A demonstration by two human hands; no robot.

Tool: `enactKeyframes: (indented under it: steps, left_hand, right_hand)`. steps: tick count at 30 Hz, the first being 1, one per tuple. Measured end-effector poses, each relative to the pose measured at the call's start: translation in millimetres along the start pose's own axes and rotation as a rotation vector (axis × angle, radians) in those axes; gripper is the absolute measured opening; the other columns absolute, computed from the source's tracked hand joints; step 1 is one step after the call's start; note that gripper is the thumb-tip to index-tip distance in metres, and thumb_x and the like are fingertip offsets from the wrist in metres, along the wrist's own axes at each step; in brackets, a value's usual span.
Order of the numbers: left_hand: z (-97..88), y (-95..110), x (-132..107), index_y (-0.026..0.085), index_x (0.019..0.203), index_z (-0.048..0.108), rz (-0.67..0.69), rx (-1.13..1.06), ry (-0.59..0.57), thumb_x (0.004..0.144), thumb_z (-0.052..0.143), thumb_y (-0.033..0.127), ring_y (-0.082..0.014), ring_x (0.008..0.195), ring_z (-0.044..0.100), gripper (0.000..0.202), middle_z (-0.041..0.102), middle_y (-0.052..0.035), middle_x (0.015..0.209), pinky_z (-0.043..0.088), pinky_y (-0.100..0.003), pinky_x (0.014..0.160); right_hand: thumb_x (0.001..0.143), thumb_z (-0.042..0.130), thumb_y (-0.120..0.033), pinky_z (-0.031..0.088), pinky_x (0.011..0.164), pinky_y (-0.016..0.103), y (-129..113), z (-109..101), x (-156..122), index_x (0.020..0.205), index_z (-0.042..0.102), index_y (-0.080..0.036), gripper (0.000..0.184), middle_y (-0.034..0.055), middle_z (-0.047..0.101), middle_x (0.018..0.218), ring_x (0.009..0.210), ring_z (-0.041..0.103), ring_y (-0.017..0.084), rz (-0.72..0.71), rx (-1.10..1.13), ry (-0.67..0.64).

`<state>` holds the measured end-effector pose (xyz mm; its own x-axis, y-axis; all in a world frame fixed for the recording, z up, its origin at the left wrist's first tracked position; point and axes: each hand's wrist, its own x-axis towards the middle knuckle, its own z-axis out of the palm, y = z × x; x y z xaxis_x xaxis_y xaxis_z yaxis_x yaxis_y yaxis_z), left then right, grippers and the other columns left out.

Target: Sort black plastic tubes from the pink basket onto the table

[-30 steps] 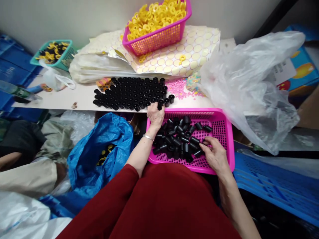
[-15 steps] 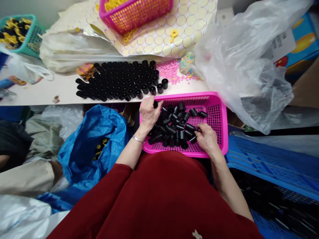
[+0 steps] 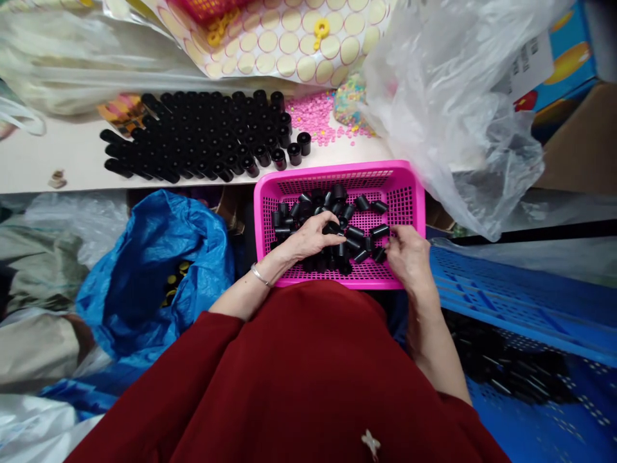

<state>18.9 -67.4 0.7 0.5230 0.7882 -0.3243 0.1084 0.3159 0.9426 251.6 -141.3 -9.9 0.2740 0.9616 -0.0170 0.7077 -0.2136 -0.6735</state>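
A pink plastic basket (image 3: 417,215) in front of me holds a loose heap of short black cylinders (image 3: 355,233). Over the middle of that heap is my left hand (image 3: 311,239), thumb and fingers parted, with black cylinders showing in the gap. At the basket's right side, my right hand (image 3: 409,256) has its fingers drawn together at the end of a black cylinder (image 3: 380,231) lying sideways. Beyond the basket, many black cylinders (image 3: 207,138) stand in tight rows on a white table (image 3: 81,151).
Pink beads (image 3: 313,116) lie behind the rows. A clear plastic bag (image 3: 453,109) hangs over the table edge at right. An open blue sack (image 3: 120,308) sits at left. Blue crates (image 3: 525,308) are at right, with black parts inside. A yellow ring piece (image 3: 321,29) lies on the dotted sheet.
My left hand has come away from the table edge to the middle of the basket. My right hand stays at the basket's right side, now at a cylinder's end. The view has shifted slightly.
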Motion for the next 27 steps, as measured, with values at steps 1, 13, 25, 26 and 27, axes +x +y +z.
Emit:
enactKeyframes:
  steps: [1,13,25,26,27]
  left_hand:
    - [-0.2,-1.7,1.4,0.017,0.088,0.064,0.024,0.014,-0.005,0.068,0.081,0.027,-0.0137,0.075,0.055,0.029,0.06,0.001,0.08,0.047,-0.031,0.075]
    - [-4.0,-14.5,1.7,0.014,0.095,0.073,0.047,-0.157,-0.002,0.048,0.092,0.024,-0.0136,0.081,0.062,0.051,0.066,0.0001,0.085,0.052,-0.032,0.082]
    - [2.7,-4.8,-3.0,0.013,0.084,0.074,0.073,-0.27,0.007,0.048,0.094,0.018,-0.01,0.075,0.061,0.042,0.063,0.0027,0.081,0.052,-0.029,0.08]
    - [3.7,-4.9,-3.1,0.013,0.086,0.074,0.064,-0.276,-0.004,0.049,0.094,0.018,-0.0106,0.077,0.062,0.042,0.064,0.0021,0.082,0.053,-0.03,0.081]
    - [4.7,-5.1,-3.2,0.012,0.089,0.074,0.045,-0.287,-0.025,0.05,0.093,0.019,-0.0116,0.078,0.063,0.044,0.065,0.0013,0.084,0.054,-0.031,0.082]
  right_hand:
    - [0.082,0.048,-0.022,0.055,0.076,0.041,-4.4,2.2,-0.2,0.088,0.066,-0.021,0.019,0.0095,0.07,0.089,0.077,0.067,0.024,-0.016,-0.083,-0.027]
    - [0.078,0.058,-0.024,0.051,0.077,0.045,-21.5,27.7,1.9,0.116,0.066,-0.015,0.039,0.0139,0.071,0.094,0.087,0.067,0.033,0.145,-0.284,-0.253]
    - [0.056,0.095,-0.035,0.061,0.079,0.034,-6.3,23.1,-24.5,0.091,0.07,-0.026,0.044,-0.0014,0.068,0.092,0.082,0.067,0.016,0.179,0.998,-0.137]
    - [0.056,0.096,-0.035,0.062,0.078,0.034,-7.2,23.0,-25.4,0.092,0.069,-0.026,0.046,-0.0018,0.069,0.091,0.081,0.068,0.015,0.208,1.046,-0.152]
    - [0.058,0.095,-0.036,0.063,0.077,0.034,-7.9,22.6,-26.1,0.095,0.069,-0.026,0.046,-0.0022,0.07,0.091,0.079,0.068,0.015,0.231,1.087,-0.17]
